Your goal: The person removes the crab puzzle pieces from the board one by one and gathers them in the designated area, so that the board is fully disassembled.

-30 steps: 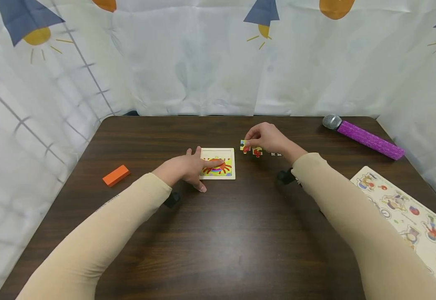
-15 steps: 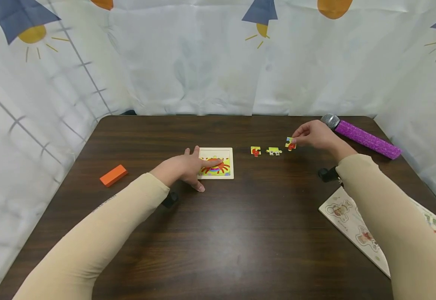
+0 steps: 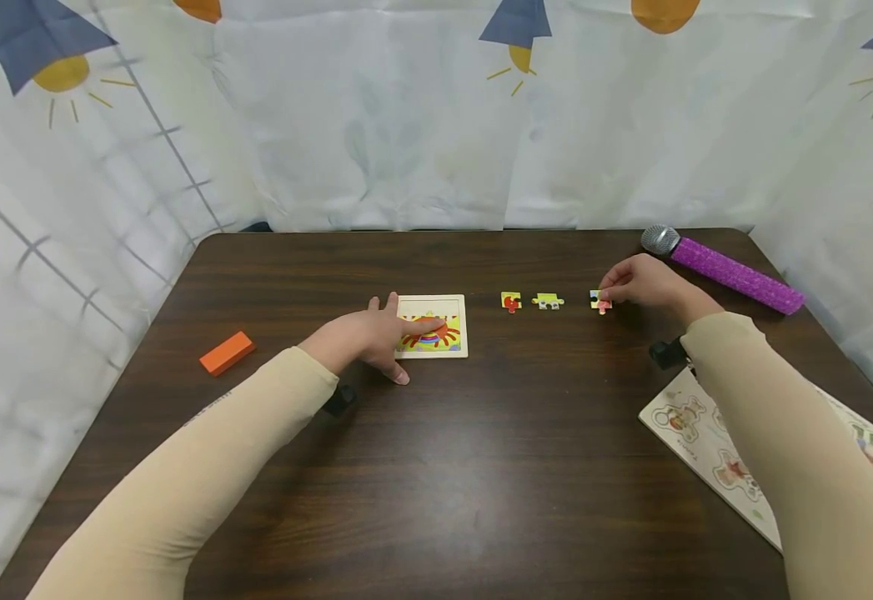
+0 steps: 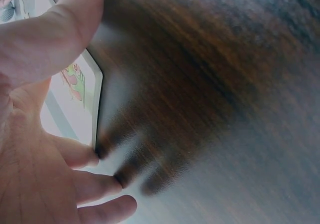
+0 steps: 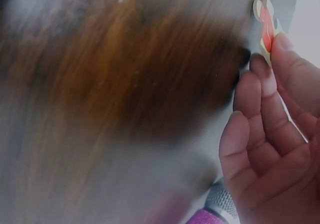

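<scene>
My left hand [image 3: 364, 337] rests on a small wooden puzzle frame [image 3: 460, 312] with a crab picture in it, its index finger stretched over the crab. Its other fingers spread past the frame onto the table in the left wrist view. Off to the right, my right hand [image 3: 642, 283] pinches a puzzle piece [image 3: 599, 302] between thumb and fingers, close to the tabletop. The same piece shows edge-on, red and yellow, in the right wrist view. Between the hands lie a red and yellow puzzle piece [image 3: 510, 302] and a yellow puzzle piece with two eyes [image 3: 549, 301].
A purple microphone [image 3: 736, 275] lies at the back right, just beyond my right hand. Under my right forearm is a large printed wooden board [image 3: 694, 454]. An orange block [image 3: 228, 353] lies at the left. A patterned curtain [image 3: 421, 125] hangs behind the table.
My right hand has carried the puzzle piece rightward, past the two lying pieces, and lowered it towards the table. The left hand has stayed on the frame.
</scene>
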The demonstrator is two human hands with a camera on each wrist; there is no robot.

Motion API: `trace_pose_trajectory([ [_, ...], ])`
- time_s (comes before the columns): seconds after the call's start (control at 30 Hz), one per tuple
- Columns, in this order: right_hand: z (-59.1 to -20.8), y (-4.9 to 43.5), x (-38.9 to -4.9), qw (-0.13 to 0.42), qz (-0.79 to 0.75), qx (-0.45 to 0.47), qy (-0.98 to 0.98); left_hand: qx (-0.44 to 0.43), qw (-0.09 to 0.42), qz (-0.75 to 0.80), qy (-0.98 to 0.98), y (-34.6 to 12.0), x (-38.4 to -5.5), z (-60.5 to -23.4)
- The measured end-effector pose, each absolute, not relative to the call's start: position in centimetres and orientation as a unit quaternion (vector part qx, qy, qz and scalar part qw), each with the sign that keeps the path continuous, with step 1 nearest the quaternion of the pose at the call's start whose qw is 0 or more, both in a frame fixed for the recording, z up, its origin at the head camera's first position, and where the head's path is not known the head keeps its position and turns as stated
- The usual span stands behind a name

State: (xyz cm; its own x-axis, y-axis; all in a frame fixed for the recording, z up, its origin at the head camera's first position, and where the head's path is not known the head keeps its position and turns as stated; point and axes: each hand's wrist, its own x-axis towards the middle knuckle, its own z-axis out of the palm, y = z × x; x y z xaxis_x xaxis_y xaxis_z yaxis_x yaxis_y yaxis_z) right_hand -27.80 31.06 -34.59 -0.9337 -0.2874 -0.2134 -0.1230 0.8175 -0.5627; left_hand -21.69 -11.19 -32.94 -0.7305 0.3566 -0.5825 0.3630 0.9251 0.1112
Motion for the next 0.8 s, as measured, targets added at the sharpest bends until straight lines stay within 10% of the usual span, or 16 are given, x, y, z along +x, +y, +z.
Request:
trace_pose_trajectory([
  [0.8,-35.0,30.0,-28.1,0.146,-0.229,-0.114,0.956,0.200,0.308,-0.010,0.930,-11.2,-21.6,-32.8],
])
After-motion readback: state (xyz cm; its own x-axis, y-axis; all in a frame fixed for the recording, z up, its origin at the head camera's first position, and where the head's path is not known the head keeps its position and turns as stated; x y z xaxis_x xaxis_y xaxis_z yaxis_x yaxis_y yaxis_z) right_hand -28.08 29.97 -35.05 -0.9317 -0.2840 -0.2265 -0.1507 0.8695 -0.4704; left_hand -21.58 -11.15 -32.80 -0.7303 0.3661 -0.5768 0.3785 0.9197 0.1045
